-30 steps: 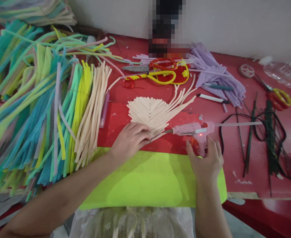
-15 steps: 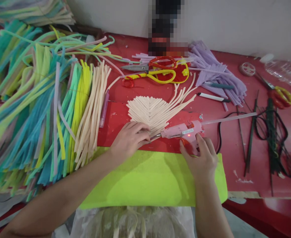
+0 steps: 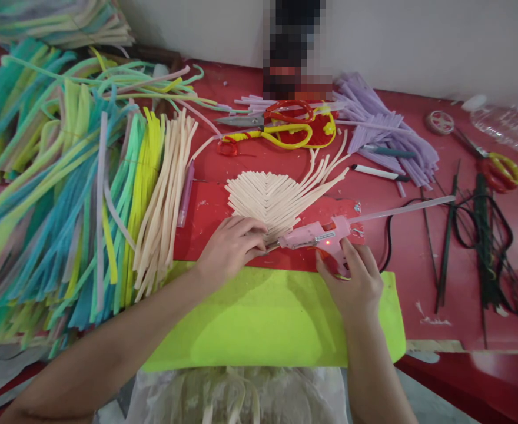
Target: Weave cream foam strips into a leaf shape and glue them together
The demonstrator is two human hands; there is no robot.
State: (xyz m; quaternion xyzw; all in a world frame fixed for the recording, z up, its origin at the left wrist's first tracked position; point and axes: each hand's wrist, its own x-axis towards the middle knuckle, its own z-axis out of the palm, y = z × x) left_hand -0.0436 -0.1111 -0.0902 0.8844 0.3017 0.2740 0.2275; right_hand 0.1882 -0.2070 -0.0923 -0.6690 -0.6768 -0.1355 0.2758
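Observation:
A pink hot glue gun (image 3: 301,237) with a glowing red light is in my right hand (image 3: 357,282), the fingers wrapped around its handle. A translucent glue stick (image 3: 402,208) juts from its back. Its nozzle points left at the fingertips of my left hand (image 3: 229,252). Those fingers are closed on the lower tip of a leaf-shaped piece of cream pipe cleaners (image 3: 263,194), whose strips lie in a herringbone pattern. The long ends fan out to the upper right. My fingers hide the very tip, so any glue there cannot be seen.
Bundles of coloured pipe cleaners (image 3: 82,206) crowd the left. Scissors (image 3: 268,126) and purple pipe cleaners (image 3: 382,126) lie behind the leaf. At right are more scissors (image 3: 501,171), dark green wires (image 3: 482,247) and a black cord. A lime-green sheet (image 3: 259,318) lies along the front edge.
My right hand has brought the glue gun a little to the left, so the nozzle sits closer to my left fingertips. My left hand and the leaf stay nearly still.

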